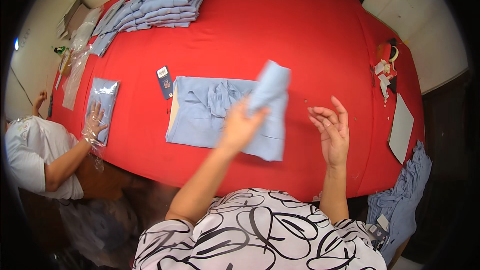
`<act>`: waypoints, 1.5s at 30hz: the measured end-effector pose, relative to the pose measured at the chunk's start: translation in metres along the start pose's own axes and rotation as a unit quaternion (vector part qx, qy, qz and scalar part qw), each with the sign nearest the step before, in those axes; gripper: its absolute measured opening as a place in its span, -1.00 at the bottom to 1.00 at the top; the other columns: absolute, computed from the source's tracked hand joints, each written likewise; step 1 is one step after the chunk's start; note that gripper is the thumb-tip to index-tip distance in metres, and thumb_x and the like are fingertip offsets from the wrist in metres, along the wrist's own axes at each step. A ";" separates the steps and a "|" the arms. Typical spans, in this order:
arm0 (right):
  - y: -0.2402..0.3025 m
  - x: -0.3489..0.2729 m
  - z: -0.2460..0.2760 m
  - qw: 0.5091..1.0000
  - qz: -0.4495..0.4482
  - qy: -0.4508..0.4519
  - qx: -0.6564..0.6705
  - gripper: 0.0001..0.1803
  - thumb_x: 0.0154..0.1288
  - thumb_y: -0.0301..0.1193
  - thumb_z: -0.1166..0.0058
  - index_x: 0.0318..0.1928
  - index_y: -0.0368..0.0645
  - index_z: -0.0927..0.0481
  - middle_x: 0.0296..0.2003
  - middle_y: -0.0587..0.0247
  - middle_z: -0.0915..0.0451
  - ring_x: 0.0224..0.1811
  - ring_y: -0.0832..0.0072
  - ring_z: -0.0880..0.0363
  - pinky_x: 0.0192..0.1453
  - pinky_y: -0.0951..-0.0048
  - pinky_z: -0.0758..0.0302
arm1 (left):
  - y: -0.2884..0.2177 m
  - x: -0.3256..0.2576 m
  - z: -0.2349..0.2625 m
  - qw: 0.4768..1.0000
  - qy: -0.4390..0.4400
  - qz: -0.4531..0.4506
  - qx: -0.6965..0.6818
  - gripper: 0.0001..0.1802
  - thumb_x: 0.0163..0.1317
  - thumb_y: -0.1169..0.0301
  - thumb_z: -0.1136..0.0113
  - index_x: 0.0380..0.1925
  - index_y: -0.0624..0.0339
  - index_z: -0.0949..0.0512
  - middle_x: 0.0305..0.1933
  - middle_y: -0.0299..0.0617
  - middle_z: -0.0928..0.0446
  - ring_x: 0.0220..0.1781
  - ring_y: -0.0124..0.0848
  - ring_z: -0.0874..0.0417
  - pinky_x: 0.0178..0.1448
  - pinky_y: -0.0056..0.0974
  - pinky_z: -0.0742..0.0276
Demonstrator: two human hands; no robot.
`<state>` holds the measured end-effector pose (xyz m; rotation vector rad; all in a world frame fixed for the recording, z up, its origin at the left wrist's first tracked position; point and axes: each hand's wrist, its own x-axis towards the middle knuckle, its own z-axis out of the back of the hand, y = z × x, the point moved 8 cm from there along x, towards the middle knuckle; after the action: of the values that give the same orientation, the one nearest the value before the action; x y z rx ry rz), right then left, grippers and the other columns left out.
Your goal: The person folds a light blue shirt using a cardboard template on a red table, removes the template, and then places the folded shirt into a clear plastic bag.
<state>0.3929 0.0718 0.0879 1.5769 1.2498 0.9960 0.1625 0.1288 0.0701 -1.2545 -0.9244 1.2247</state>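
Where the pale blue garment [200,129] lies rumpled, left fingers [244,107] clasp a flap [274,82]; right fingers [342,111] curl half-open, empty.

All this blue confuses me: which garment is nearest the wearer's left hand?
The blue garment beside the dark tag, under the left hand; the stack, co-worker's bagged garment and heap at right lie farther.

The left hand [241,127] and raised cloth [273,84] are blurred.

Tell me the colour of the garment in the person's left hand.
The garment is light blue; it shows best in the head view.
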 end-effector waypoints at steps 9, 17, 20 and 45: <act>-0.091 -0.006 -0.074 0.917 -0.011 0.145 -0.371 -0.48 0.44 -0.38 0.04 0.36 -0.22 -0.31 0.43 -0.06 -0.18 0.47 0.06 -0.17 0.48 0.13 -0.20 | 0.097 -0.003 0.214 0.838 -0.281 0.043 0.466 -0.50 0.18 0.24 -0.30 0.06 0.33 -0.56 0.09 0.05 -0.53 0.12 -0.04 -0.53 0.23 -0.07 -0.42; -0.130 0.015 -0.164 0.730 0.161 0.209 -0.630 -0.37 0.42 -0.19 -0.03 0.39 -0.21 -0.27 0.44 -0.18 -0.11 0.53 -0.12 0.07 0.54 -0.10 0.05 | 0.094 -0.014 0.218 0.874 -0.301 0.064 0.377 -0.64 0.15 0.30 -0.34 -0.15 0.34 -0.58 -0.03 0.09 -0.57 0.02 0.03 -0.59 0.11 -0.02 -0.48; -0.103 0.034 -0.164 0.694 0.147 0.186 -0.680 -0.53 0.38 -0.29 -0.05 0.24 -0.22 -0.45 0.29 -0.06 -0.36 0.39 0.03 -0.21 0.44 -0.03 -0.15 | 0.108 -0.044 0.203 0.919 -0.301 0.069 0.246 -0.77 0.09 0.47 -0.36 -0.27 0.32 -0.58 -0.22 0.07 -0.61 -0.21 -0.03 -0.67 -0.11 -0.05 -0.55; -0.158 0.146 -0.230 0.614 0.293 0.362 -0.637 -0.84 0.23 -0.50 0.00 -0.20 -0.19 -0.59 -0.15 0.14 -0.51 0.00 0.18 -0.44 0.07 0.24 -0.54 | 0.095 -0.066 0.095 0.950 -0.219 -0.059 0.216 -0.82 0.20 0.64 -0.18 -0.19 0.36 -0.47 -0.16 -0.10 -0.44 -0.30 -0.35 -0.47 -0.17 -0.25 -0.48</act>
<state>0.1573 0.2683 0.0187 0.2946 0.0637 2.3627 0.0448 0.0722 -0.0023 -0.5808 -0.9581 1.5403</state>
